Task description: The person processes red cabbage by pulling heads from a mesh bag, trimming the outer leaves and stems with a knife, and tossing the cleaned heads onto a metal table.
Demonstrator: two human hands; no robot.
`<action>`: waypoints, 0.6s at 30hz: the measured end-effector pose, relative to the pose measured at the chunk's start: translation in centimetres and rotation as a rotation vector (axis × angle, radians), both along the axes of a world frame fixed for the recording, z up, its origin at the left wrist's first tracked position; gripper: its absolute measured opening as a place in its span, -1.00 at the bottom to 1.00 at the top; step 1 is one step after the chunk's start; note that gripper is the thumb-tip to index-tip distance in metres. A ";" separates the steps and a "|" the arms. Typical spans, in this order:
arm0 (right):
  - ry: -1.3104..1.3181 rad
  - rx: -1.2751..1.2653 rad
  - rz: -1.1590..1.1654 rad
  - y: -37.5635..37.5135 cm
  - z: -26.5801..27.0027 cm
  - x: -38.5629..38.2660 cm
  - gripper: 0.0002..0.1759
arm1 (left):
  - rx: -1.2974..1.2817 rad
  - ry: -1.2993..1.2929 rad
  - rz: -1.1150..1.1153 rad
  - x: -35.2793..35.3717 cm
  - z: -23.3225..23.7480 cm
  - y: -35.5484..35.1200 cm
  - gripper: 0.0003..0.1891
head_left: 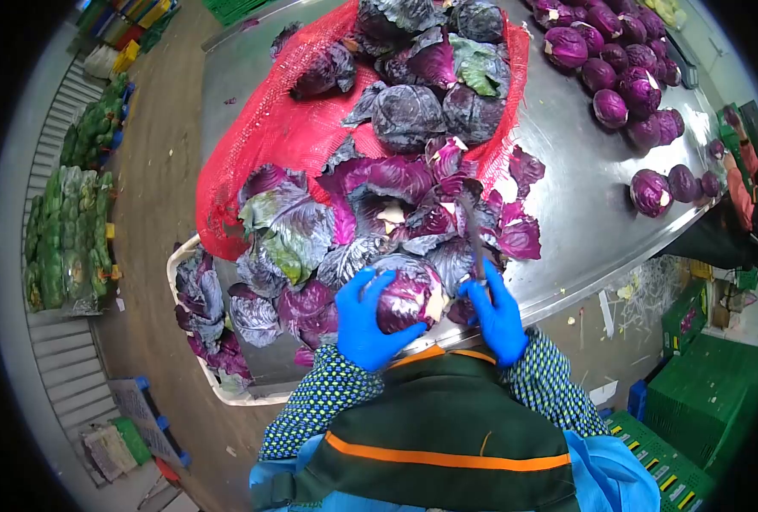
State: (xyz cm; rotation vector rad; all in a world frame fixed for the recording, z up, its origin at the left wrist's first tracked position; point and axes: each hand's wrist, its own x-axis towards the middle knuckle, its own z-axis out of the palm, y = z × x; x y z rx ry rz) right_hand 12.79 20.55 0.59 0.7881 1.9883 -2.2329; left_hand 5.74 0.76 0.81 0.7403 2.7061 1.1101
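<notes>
My left hand [367,322], in a blue glove, holds a red cabbage [409,294] at the table's near edge, fingers spread round its left side. The cabbage has a pale cut patch on its right. My right hand [495,314], also gloved, grips a knife [475,230] whose dark blade points away from me, just right of the cabbage. Loose outer leaves [289,224] lie heaped beyond and left of my hands. Behind them, untrimmed dark cabbages [407,117] rest on a red mesh sack [264,141].
Trimmed purple cabbages [640,90] are gathered at the table's [567,205] back right. A white-rimmed bin [174,271] with leaves stands at the left edge. Green crates [695,392] are stacked at lower right. Bagged green produce [72,230] lies far left.
</notes>
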 end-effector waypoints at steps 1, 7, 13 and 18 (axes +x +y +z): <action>0.158 0.256 0.062 -0.5 -1.7 0.9 -0.49 | 0.005 -0.001 0.000 0.0 -0.2 0.1 -0.16; 0.091 0.347 0.159 -3.0 -5.3 1.5 -0.52 | -0.067 -0.010 0.197 0.0 -1.0 1.5 -0.20; -0.147 -0.011 0.016 0.1 -8.5 -1.9 -0.47 | -0.075 -0.116 0.314 -0.5 -1.1 3.4 -0.19; -0.167 0.346 0.084 0.2 -7.7 -2.9 -0.51 | -0.102 -0.152 0.320 -0.3 -0.8 4.0 -0.19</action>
